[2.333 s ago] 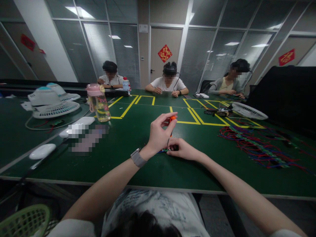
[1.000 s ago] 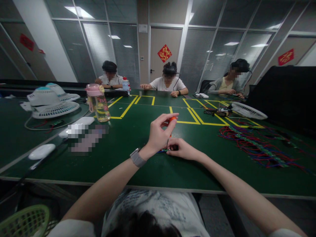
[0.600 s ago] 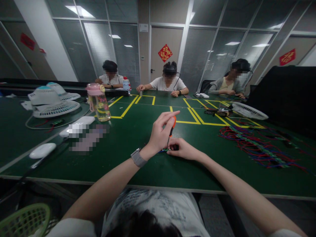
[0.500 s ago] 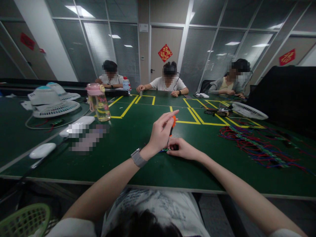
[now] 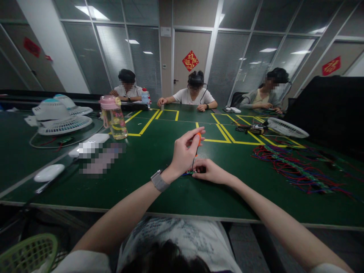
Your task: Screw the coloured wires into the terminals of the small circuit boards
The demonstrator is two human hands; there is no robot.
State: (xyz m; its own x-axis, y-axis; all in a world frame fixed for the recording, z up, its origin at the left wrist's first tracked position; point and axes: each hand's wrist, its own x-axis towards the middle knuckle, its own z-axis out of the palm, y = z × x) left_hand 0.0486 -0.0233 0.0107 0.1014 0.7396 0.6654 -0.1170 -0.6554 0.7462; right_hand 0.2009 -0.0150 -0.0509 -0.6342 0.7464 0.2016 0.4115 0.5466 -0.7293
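My left hand (image 5: 184, 151), with a grey-banded watch on its wrist, is closed round the orange and black handle of a screwdriver (image 5: 199, 139). The tool stands nearly upright, its thin shaft pointing down at a small green circuit board (image 5: 190, 173) on the green table. My right hand (image 5: 212, 171) rests on the table, thumb and fingers pinching the board's right end. The tip of the shaft is too small to make out against the board.
A row of circuit boards with red and blue wires (image 5: 298, 170) lies at the right. Left stand a pink-lidded bottle (image 5: 114, 119), white fans (image 5: 64, 121) and a white case (image 5: 49, 173). Three people sit across the table (image 5: 127, 193).
The fingers of my left hand have curled and shifted slightly on the screwdriver handle, covering more of it. My right hand has stayed in place.
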